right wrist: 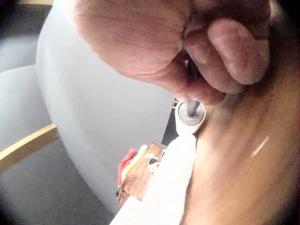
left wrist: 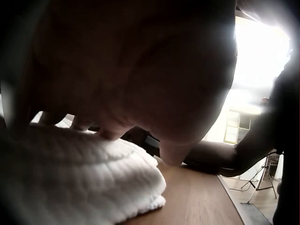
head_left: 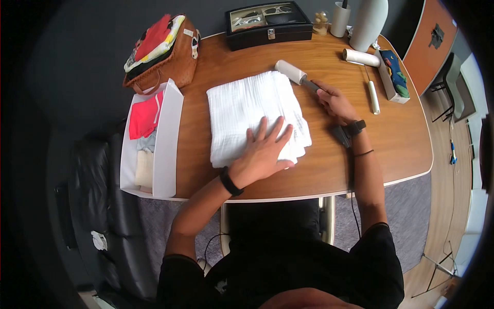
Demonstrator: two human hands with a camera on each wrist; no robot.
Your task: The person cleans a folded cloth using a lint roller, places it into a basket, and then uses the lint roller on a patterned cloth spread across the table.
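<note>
A folded white cloth with a crinkled texture lies in several layers on the wooden table. My left hand rests on its near right part, fingers spread, with the thumb beyond its edge. In the left wrist view the fingertips press on the thick soft layers of the cloth. My right hand grips the dark handle of a lint roller. The white roll lies at the cloth's far right corner. From the right wrist, curled fingers show around the handle, and the end of the lint roller points away.
At the left stand a white box of folded clothes and a brown basket of fabrics. A black glasses case sits at the back. To the right lie a spare roll, a white-handled tool and a box with dark patterned fabric.
</note>
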